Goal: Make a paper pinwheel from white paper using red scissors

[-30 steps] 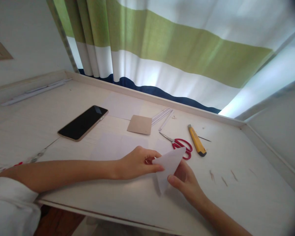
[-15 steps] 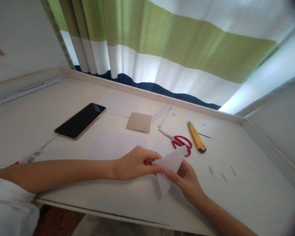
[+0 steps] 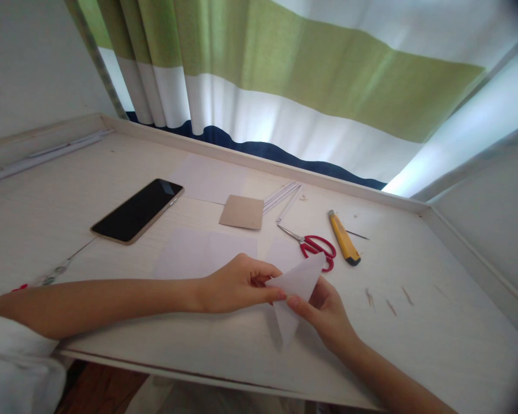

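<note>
A folded sheet of white paper [image 3: 300,280] is held between my two hands above the front part of the white desk [image 3: 164,339]. My left hand [image 3: 244,284] pinches its left corner between thumb and fingers. On the other side, my right hand [image 3: 326,313] grips the sheet with its thumb in front and the fingers behind, partly hidden by the paper. One pointed corner stands up to the right and another hangs down. Just beyond the paper lie scissors [image 3: 317,247] with red handles, partly covered by its upper corner.
A yellow utility knife [image 3: 344,238] lies to the right, beside a thin dark stick [image 3: 357,234]. Farther back are a square of brown cardboard [image 3: 242,212] and folded paper strips [image 3: 289,204]. A phone [image 3: 138,211] lies at left. White sheets [image 3: 187,253] lie flat behind my left hand.
The view has shifted very slightly. Both hands keep their hold on the folded paper, with hardly any movement of the fingers.
</note>
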`<state>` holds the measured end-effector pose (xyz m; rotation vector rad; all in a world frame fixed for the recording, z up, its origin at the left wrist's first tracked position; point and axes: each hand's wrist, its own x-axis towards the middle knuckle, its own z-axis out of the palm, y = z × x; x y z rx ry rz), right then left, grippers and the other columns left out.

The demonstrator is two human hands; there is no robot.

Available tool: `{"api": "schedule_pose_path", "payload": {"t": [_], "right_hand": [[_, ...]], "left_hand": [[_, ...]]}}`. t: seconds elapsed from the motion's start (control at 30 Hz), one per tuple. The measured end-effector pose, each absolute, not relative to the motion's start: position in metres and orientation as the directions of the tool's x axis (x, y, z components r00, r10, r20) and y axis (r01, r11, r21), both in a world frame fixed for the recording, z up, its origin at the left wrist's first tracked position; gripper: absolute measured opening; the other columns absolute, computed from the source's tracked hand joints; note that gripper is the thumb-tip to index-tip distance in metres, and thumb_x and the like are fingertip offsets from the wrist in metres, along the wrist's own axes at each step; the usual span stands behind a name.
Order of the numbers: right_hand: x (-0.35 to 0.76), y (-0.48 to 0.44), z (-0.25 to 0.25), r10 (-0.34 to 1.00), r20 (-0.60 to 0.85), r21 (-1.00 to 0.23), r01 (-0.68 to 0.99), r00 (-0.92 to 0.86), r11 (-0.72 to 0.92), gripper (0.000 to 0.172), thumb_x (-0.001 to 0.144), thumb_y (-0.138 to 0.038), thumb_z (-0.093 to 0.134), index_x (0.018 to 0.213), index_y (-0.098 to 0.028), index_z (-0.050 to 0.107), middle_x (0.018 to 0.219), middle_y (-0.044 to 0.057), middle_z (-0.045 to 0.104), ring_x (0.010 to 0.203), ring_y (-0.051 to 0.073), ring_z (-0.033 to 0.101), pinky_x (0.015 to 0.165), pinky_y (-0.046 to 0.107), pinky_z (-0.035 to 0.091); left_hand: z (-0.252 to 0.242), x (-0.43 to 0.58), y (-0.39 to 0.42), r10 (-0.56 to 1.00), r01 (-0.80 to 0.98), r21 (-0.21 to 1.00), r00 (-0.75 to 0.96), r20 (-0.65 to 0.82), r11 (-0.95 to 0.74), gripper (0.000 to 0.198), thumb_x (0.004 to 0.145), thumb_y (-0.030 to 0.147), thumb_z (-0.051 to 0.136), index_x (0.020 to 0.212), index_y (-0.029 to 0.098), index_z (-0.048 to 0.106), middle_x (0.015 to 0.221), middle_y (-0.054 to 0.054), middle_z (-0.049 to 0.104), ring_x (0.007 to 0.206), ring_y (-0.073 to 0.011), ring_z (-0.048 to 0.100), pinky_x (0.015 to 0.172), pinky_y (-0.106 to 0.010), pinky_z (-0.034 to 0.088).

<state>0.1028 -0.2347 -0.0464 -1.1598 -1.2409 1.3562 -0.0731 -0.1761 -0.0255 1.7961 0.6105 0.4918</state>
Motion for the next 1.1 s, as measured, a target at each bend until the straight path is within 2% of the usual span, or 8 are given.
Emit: {"api": "schedule_pose_path", "payload": {"t": [0.3, 0.43, 0.57, 0.8, 1.1], "right_hand": [[0.102, -0.234, -0.047, 0.996, -0.032, -0.992, -0.12, -0.089, -0.043, 0.029, 0.064, -0.03, 0.068, 0.089, -0.021, 0.056, 0.087, 0.003, 0.068, 0.078, 0.018, 0.064, 0.068, 0.03, 0.053], [0.103, -0.234, -0.048, 0.993, -0.021, -0.985, -0.17, -0.12, -0.042, 0.026, 0.069, -0.025, 0.065, 0.093, -0.024, 0.056, 0.09, 0.002, 0.067, 0.081, 0.016, 0.063, 0.07, 0.027, 0.052], [0.102, -0.234, -0.048, 0.996, -0.047, -0.981, -0.184, -0.076, -0.06, 0.025, 0.068, -0.024, 0.066, 0.091, -0.023, 0.056, 0.091, 0.001, 0.067, 0.082, 0.016, 0.063, 0.071, 0.027, 0.052], [0.099, -0.234, -0.048, 0.994, -0.104, -0.967, -0.232, -0.02, -0.105, 0.028, 0.065, -0.025, 0.068, 0.089, -0.022, 0.056, 0.092, 0.001, 0.067, 0.082, 0.016, 0.062, 0.07, 0.026, 0.051], [0.097, -0.232, -0.056, 0.992, -0.117, -0.959, -0.266, 0.057, -0.098, 0.029, 0.065, -0.024, 0.068, 0.09, -0.021, 0.054, 0.093, 0.002, 0.067, 0.084, 0.018, 0.062, 0.077, 0.033, 0.05]], "left_hand": [[-0.029, -0.072, -0.176, 0.623, 0.169, 0.969, 0.782, -0.02, -0.182, 0.027, 0.076, 0.033, 0.054, 0.089, 0.011, 0.062, 0.078, -0.004, 0.065, 0.067, -0.0121, 0.057, 0.058, -0.019, 0.044], [-0.028, -0.071, -0.175, 0.621, 0.167, 0.976, 0.783, -0.047, -0.137, 0.027, 0.076, 0.033, 0.054, 0.089, 0.011, 0.062, 0.079, -0.005, 0.065, 0.067, -0.0122, 0.057, 0.058, -0.019, 0.044], [-0.028, -0.071, -0.175, 0.639, 0.167, 0.981, 0.767, -0.065, -0.101, 0.026, 0.075, 0.032, 0.056, 0.089, 0.012, 0.061, 0.079, -0.005, 0.066, 0.066, -0.0119, 0.058, 0.057, -0.019, 0.043], [-0.037, -0.068, -0.175, 0.698, 0.064, 0.995, 0.71, -0.097, 0.073, 0.029, 0.07, 0.03, 0.061, 0.092, 0.013, 0.056, 0.074, -0.002, 0.065, 0.066, -0.0127, 0.06, 0.062, -0.023, 0.045], [-0.037, -0.063, -0.172, 0.763, -0.023, 0.958, 0.61, -0.213, 0.286, 0.022, 0.061, 0.025, 0.069, 0.073, 0.012, 0.056, 0.056, 0.004, 0.061, 0.053, -0.0074, 0.056, 0.057, -0.019, 0.045]]}}
